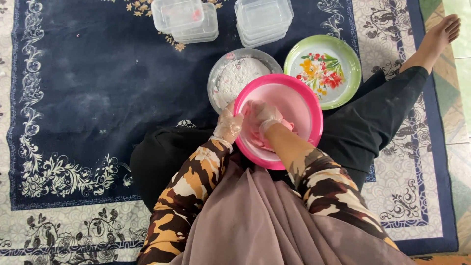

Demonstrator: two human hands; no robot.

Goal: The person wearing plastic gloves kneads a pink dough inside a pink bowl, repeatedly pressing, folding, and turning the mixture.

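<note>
A bright pink bowl (309,105) rests on my lap, tilted toward me. My left hand (228,125), in a thin clear glove, grips the bowl's left rim. My right hand (262,115), also gloved, reaches inside the bowl and presses on pink dough (255,140) there; the fingers hide much of it. Just behind the pink bowl stands a clear bowl of white flour (240,73) with pinkish specks.
A green-rimmed plate with a flower print (323,71) lies right of the flour bowl. Two stacks of clear plastic containers (185,19) (262,19) stand at the far edge of the dark blue patterned rug (88,88). My right leg and bare foot (439,34) stretch out to the right.
</note>
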